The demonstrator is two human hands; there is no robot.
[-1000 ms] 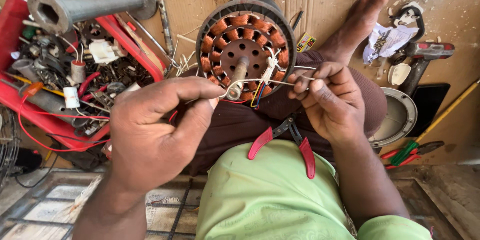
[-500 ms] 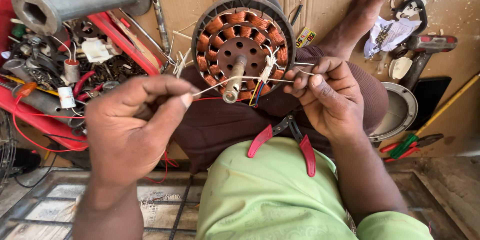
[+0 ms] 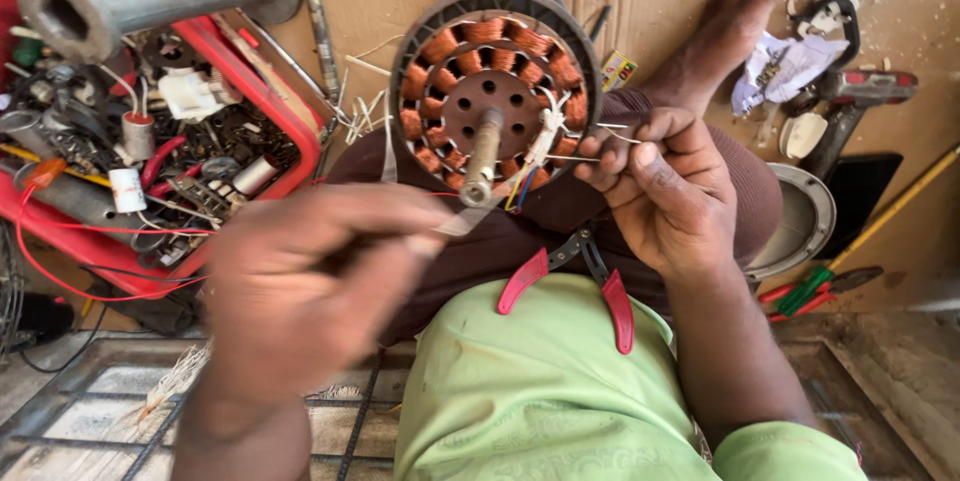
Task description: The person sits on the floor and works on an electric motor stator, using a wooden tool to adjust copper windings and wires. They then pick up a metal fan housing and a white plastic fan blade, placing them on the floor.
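Left hand [image 3: 300,291] nearer, grip pinching sleeve [image 3: 455,224]

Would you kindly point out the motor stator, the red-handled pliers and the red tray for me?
motor stator [image 3: 497,91], head view, on its central brown hub.
red-handled pliers [image 3: 620,309], head view, on the right red handle.
red tray [image 3: 268,91], head view, on its right rim.

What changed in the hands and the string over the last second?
The left hand pulled down and back toward the body, away from the motor stator, and is motion-blurred; it looks closed on the thin string, which is hard to see now. The right hand stayed pinching white strands at the stator's right edge. Stator on the lap, red-handled pliers and red tray unchanged.
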